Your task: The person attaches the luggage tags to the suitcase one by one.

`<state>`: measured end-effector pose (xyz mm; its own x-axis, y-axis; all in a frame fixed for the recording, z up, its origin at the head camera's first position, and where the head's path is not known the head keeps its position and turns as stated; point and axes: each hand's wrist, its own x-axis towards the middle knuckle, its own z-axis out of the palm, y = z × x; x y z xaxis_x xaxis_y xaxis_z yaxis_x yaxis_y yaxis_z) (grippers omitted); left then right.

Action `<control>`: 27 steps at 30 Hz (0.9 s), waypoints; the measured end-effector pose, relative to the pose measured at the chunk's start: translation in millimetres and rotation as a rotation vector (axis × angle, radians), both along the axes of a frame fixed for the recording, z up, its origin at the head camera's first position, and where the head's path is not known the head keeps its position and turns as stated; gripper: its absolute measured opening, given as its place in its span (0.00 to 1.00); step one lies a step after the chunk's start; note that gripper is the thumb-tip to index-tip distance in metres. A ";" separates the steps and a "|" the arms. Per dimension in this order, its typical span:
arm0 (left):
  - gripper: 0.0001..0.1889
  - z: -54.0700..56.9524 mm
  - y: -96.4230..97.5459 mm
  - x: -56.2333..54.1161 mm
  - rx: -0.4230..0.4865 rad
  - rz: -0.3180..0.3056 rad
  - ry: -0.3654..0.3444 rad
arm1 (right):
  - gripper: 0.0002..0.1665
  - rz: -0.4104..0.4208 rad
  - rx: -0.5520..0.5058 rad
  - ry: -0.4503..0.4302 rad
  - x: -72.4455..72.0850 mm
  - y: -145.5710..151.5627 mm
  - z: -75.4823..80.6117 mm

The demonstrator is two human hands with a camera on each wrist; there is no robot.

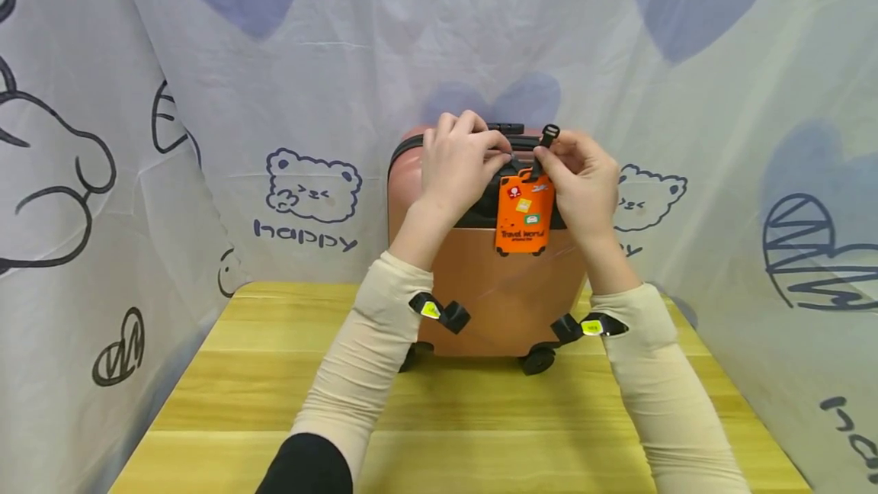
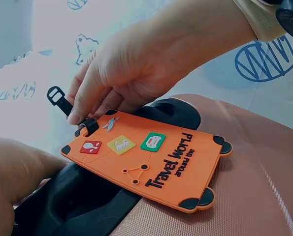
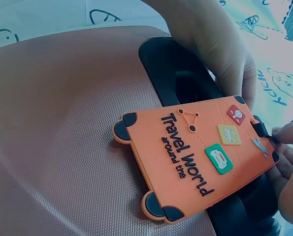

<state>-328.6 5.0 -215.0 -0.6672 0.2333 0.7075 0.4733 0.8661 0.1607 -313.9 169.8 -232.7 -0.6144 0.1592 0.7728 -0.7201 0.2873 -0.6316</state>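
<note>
An orange luggage tag [image 1: 523, 213] reading "Travel World" hangs against the front of a rose-gold suitcase [image 1: 494, 296], beside its black handle [image 3: 183, 78]. A black strap [image 2: 64, 105] with a buckle end runs from the tag's slot. My right hand [image 1: 586, 181] pinches this strap between thumb and fingers, its buckle end sticking up past the thumb. On the tag's other side, my left hand [image 1: 461, 162] grips the handle with bent fingers. Its fingertips are partly hidden behind the tag and handle in the right wrist view.
The suitcase stands upright on its black wheels [image 1: 538, 360] on a wooden table [image 1: 480, 433]. A white cloth [image 1: 329, 82] with cartoon drawings hangs behind and at both sides. A dark strip [image 1: 408, 145] crosses the suitcase top.
</note>
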 end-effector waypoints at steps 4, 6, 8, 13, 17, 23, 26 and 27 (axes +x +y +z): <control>0.10 -0.6 -2.1 2.0 -0.042 -0.013 -0.014 | 0.12 0.000 0.013 0.020 0.5 0.1 0.1; 0.11 -0.7 -3.1 3.0 -0.066 -0.028 -0.023 | 0.12 0.003 0.012 0.029 0.4 0.6 0.2; 0.12 -0.8 -4.0 3.9 -0.088 -0.043 -0.030 | 0.12 0.002 0.010 0.034 0.4 0.8 0.4; 0.13 -0.6 -5.5 5.4 -0.127 -0.056 -0.054 | 0.12 -0.004 0.013 0.030 0.8 1.8 0.3; 0.13 -0.5 -6.5 5.1 -0.142 -0.068 -0.075 | 0.11 0.002 0.015 0.031 2.4 2.5 1.1; 0.14 0.2 -8.2 5.2 -0.152 -0.095 -0.089 | 0.11 0.022 0.005 0.014 4.5 3.9 3.2; 0.14 0.7 -8.4 5.8 -0.159 -0.093 -0.099 | 0.12 0.015 0.024 0.001 4.6 5.0 4.3; 0.15 1.0 -8.3 5.9 -0.162 -0.088 -0.102 | 0.12 0.006 0.034 -0.007 4.6 5.2 5.0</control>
